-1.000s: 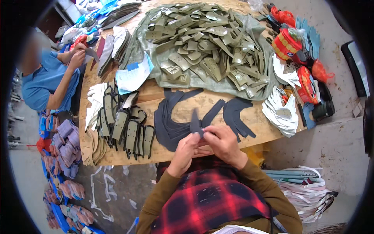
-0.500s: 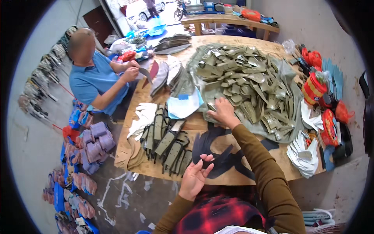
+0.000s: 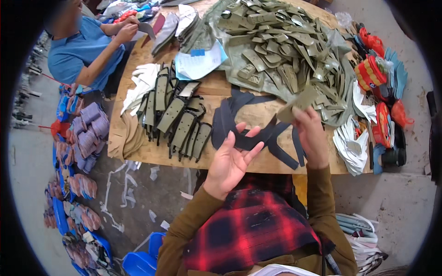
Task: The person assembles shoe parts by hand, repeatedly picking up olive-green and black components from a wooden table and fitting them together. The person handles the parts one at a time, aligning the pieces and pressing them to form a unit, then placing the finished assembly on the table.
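My left hand [image 3: 228, 165] at frame centre: palm up, fingers spread; cannot tell whether touching dark grey curved flat strips [image 3: 223, 122] behind it. My right hand [image 3: 313, 138], right of centre: thumb and fingers pinching flat olive-green piece [image 3: 299, 102], held above wooden table [image 3: 214, 86]. Left of centre: olive-green pieces with black straps [image 3: 172, 116]. Upper centre to right: heaped olive-green curved pieces [image 3: 276, 46]. Upper left: person in blue shirt [image 3: 76, 55].

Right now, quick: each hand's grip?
Left hand: open, fingers spread; contact with the dark pieces cannot be told.
Right hand: closed, holding an olive piece.
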`<state>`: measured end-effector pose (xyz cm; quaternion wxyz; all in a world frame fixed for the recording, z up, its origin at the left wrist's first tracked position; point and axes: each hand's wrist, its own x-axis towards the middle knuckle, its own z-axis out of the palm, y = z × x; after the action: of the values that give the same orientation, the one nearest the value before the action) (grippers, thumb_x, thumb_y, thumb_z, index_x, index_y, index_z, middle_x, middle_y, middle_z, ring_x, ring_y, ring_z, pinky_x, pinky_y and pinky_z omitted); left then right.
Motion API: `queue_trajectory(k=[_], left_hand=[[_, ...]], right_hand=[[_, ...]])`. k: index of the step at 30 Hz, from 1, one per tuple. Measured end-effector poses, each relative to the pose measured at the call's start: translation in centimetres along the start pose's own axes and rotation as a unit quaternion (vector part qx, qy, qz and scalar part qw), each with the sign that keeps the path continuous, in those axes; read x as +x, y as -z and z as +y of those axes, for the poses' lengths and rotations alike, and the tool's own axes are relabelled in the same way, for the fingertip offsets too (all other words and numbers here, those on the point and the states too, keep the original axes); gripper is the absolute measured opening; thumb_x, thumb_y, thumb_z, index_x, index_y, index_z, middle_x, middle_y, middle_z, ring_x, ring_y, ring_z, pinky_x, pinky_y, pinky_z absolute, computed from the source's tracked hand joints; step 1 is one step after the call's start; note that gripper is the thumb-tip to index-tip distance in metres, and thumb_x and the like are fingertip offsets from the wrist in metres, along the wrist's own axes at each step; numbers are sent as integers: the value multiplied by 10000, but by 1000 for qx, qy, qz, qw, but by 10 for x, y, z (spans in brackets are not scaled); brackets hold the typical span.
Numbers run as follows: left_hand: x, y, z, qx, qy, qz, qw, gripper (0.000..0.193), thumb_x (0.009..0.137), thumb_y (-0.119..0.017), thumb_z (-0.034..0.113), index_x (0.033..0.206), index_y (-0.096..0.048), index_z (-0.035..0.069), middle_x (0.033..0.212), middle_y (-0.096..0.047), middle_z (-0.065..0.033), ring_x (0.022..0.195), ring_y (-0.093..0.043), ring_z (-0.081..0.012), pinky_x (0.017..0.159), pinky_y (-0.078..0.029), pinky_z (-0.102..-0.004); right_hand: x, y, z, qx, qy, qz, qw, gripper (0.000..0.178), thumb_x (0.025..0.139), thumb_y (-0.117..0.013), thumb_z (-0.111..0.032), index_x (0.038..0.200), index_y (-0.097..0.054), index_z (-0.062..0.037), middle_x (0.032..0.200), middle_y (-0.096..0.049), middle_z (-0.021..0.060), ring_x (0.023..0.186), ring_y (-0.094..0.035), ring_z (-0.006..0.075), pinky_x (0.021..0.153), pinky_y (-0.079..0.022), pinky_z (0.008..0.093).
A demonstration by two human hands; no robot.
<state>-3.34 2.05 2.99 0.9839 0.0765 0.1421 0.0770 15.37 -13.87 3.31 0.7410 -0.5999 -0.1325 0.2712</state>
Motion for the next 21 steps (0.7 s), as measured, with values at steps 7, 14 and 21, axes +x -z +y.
queue_trajectory(k=[7,14,21], left_hand=[[4,1,-20,44,53,39,997,398,1051,-381,321,1354,-427,68,1348,-515,-163,1273,-489,-249,1102,-412,-424],[3,7,-33,60,49,44,996,428,1056,-359,336,1399,-424,88,1376,-507,-94,1251,-503,-218,1084,-415,-395],[2,2,-36,72,35,49,996,406,1058,-370,323,1385,-434,92,1314,-548,-90,1215,-522,-187,1054,-429,-371]], right_hand=[[-66,-28,-12,-16,27,-53,998,272,871,-668,-28,1128,-579,-19,948,-669,50,679,-587,68,546,-447,207],[-62,-34,17,-276,199,-88,936,369,836,-714,-58,1169,-574,21,964,-690,122,755,-675,176,607,-524,282],[-60,-45,7,-296,252,-94,917,331,834,-704,-38,1142,-594,17,942,-681,115,683,-666,191,571,-519,287]])
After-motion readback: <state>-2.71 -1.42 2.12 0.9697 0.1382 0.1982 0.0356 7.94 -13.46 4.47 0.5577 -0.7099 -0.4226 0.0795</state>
